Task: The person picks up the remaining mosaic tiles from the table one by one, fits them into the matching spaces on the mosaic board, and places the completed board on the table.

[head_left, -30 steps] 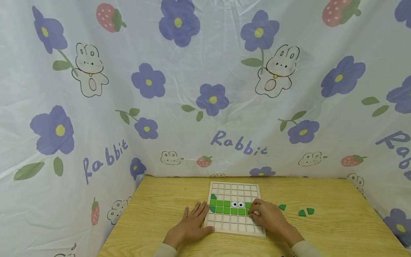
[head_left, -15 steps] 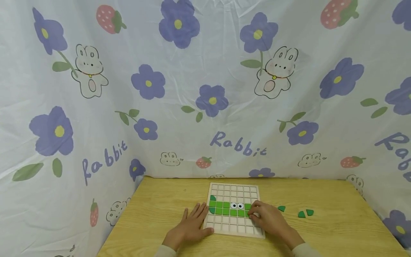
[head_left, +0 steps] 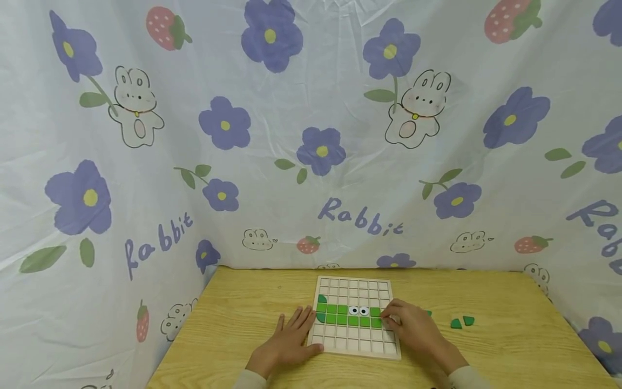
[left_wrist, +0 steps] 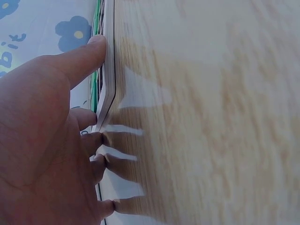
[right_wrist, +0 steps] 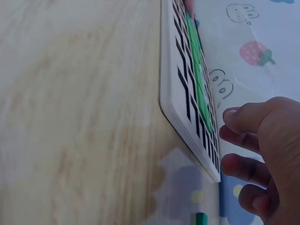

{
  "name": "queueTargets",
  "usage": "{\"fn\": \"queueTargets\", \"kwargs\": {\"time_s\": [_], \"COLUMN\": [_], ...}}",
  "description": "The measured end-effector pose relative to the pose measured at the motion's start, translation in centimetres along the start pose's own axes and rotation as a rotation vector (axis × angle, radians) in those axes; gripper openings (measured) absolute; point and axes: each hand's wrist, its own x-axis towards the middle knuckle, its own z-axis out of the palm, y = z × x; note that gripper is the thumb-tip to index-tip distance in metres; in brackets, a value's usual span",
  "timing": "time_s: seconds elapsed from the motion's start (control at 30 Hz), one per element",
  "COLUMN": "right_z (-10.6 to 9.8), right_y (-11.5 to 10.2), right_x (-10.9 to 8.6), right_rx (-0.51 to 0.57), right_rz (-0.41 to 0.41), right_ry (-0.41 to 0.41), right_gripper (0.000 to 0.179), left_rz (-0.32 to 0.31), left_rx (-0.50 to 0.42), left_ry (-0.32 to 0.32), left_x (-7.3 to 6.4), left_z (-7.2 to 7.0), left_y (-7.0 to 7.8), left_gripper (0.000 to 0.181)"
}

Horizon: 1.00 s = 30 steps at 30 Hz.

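Note:
A pale wooden grid board point(head_left: 355, 342) lies flat on the table. Two rows of green square tiles point(head_left: 365, 321) cross its middle, with two eye tiles point(head_left: 359, 310) in the upper row and rounded dark green pieces point(head_left: 322, 299) at the left end. My left hand point(head_left: 286, 341) rests with straight fingers along the board's left edge, its thumb point(left_wrist: 89, 56) on the near corner. Over the right edge, by the end of the green rows, is my right hand point(head_left: 413, 327). Its loosely bent fingers point(right_wrist: 243, 117) show nothing between them in the right wrist view.
On the wooden table point(head_left: 525, 351) right of the board lie loose dark green pieces point(head_left: 455, 323), one partly hidden behind the right hand. A white curtain point(head_left: 291, 97) with flowers and rabbits hangs along the table's back and sides.
My right hand has let go of the last green square in the lower row and drawn slightly right, leaving that tile in full view. The left hand stays put.

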Motion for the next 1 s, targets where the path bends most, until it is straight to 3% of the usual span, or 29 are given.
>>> {"fn": "queueTargets", "kwargs": {"time_s": [0.17, 0.37, 0.67, 1.0], "right_z": [-1.1, -2.2, -4.0, -5.3], "right_y": [0.8, 2.4, 4.2, 5.9], "right_x": [-0.2, -0.7, -1.4, -2.5], "right_rx": [-0.004, -0.015, -0.012, -0.054], "right_rz": [0.053, 0.039, 0.141, 0.149], "right_ry": [0.017, 0.063, 0.027, 0.036], "right_gripper": [0.009, 0.01, 0.013, 0.015], "left_rz": [0.002, -0.003, 0.039, 0.018], "left_rx": [0.0, -0.002, -0.049, -0.021], "left_ry": [-0.002, -0.001, 0.008, 0.001], "left_x": [-0.1, -0.2, -0.1, 0.0], "left_z": [0.2, 0.3, 0.5, 0.0], "left_y": [0.0, 0.0, -0.6, -0.1], "left_gripper": [0.093, 0.092, 0.096, 0.092]}}
